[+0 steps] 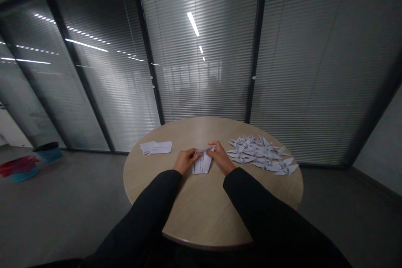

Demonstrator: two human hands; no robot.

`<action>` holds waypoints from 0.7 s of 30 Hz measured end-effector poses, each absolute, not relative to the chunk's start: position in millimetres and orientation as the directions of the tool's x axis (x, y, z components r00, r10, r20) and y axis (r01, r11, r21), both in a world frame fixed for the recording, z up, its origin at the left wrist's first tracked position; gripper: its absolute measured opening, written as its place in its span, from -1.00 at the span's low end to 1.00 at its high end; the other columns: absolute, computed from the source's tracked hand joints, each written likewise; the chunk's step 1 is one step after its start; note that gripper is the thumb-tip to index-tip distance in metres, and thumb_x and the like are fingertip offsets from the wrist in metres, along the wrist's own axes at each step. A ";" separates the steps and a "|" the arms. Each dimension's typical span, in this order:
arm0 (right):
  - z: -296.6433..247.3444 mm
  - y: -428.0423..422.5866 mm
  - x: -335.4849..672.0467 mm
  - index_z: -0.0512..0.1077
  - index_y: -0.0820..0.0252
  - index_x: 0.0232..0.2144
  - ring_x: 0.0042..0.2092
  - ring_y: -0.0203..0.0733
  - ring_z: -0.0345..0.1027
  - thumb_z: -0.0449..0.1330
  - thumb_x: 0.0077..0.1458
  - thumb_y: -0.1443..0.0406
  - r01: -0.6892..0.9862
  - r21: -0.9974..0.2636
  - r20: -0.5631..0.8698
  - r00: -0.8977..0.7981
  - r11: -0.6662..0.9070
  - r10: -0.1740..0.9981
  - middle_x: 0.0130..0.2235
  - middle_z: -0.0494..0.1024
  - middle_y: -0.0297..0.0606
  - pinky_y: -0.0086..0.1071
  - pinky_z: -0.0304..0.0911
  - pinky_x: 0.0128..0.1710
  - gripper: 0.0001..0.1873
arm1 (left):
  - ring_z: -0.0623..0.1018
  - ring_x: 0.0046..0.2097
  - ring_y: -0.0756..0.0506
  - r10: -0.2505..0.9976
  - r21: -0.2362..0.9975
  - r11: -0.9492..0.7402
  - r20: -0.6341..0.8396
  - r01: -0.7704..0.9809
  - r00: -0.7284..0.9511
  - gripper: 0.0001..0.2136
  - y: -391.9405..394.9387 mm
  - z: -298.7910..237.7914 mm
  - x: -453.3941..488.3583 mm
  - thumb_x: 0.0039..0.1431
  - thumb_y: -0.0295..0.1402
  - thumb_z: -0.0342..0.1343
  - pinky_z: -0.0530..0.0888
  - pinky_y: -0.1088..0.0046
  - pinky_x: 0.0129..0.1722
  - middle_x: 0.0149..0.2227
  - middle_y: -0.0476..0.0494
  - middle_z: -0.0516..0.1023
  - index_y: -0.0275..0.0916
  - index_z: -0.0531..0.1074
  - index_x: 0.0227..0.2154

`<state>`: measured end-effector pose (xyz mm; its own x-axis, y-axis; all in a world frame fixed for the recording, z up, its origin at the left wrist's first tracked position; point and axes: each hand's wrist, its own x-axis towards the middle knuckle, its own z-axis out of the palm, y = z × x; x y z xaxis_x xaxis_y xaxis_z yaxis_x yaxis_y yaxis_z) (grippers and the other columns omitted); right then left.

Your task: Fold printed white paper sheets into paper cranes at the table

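A partly folded sheet of white paper (202, 162) lies on the round wooden table (201, 213) in front of me. My left hand (186, 160) pinches its left upper edge with fingers closed. My right hand (221, 157) grips its right upper corner, fingers closed on the fold. Both arms wear dark sleeves.
A pile of several folded white paper cranes (262, 155) lies at the table's right. A small stack of flat paper sheets (156, 147) sits at the left. Glass walls with blinds stand behind. Coloured containers (47, 153) rest on the floor at far left.
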<state>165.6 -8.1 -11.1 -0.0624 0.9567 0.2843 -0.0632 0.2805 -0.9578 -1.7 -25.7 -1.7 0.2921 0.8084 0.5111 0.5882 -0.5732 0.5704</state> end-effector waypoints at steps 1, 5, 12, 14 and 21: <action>-11.4 -7.9 165.7 0.14 0.12 -0.25 -0.52 -0.30 0.28 0.12 -0.24 0.35 -0.047 -0.960 0.279 -0.056 0.277 0.959 -0.53 0.36 -0.49 -0.43 0.16 -0.50 -0.59 | 0.24 -0.54 0.07 0.806 0.564 -0.576 0.512 0.592 0.296 -0.66 -26.2 -1.1 -1.7 0.12 -0.13 -0.03 0.13 0.56 -0.55 -0.62 0.04 0.29 -0.32 0.43 -0.50; -11.7 -7.1 166.2 0.15 0.13 -0.28 -0.53 -0.29 0.25 0.08 -0.26 0.35 -0.011 -0.962 0.275 -0.048 0.274 0.960 -0.54 0.33 -0.49 -0.44 0.12 -0.53 -0.63 | 0.19 -0.55 0.08 0.804 0.552 -0.577 0.512 0.602 0.302 -0.64 -26.8 0.0 -1.5 0.13 -0.12 -0.05 0.09 0.55 -0.56 -0.64 0.07 0.21 -0.31 0.37 -0.57; -8.5 -9.7 165.7 0.19 0.15 -0.32 -0.53 -0.31 0.22 0.05 -0.28 0.36 0.005 -0.957 0.290 -0.039 0.290 0.956 -0.56 0.30 -0.49 -0.45 0.08 -0.51 -0.67 | 0.17 -0.56 0.08 0.802 0.555 -0.574 0.528 0.602 0.278 -0.63 -27.0 -0.6 -1.5 0.13 -0.11 -0.07 0.07 0.54 -0.56 -0.65 0.08 0.17 -0.29 0.29 -0.62; -7.4 -11.4 165.7 0.19 0.15 -0.31 -0.54 -0.30 0.21 0.02 -0.28 0.38 0.003 -0.957 0.289 -0.049 0.289 0.956 -0.58 0.29 -0.50 -0.45 0.07 -0.52 -0.65 | 0.16 -0.57 0.08 0.804 0.554 -0.566 0.533 0.610 0.262 -0.62 -27.3 -0.2 -1.3 0.13 -0.11 -0.06 0.07 0.54 -0.57 -0.66 0.08 0.17 -0.29 0.26 -0.64; -6.5 -13.6 166.1 0.24 0.16 -0.26 -0.55 -0.31 0.19 0.00 -0.28 0.40 0.025 -0.950 0.309 -0.057 0.310 0.949 -0.59 0.27 -0.51 -0.47 0.04 -0.54 -0.60 | 0.17 -0.57 0.08 0.808 0.572 -0.558 0.539 0.601 0.239 -0.61 -27.7 0.2 -0.5 0.13 -0.10 -0.06 0.06 0.54 -0.56 -0.67 0.08 0.17 -0.28 0.24 -0.65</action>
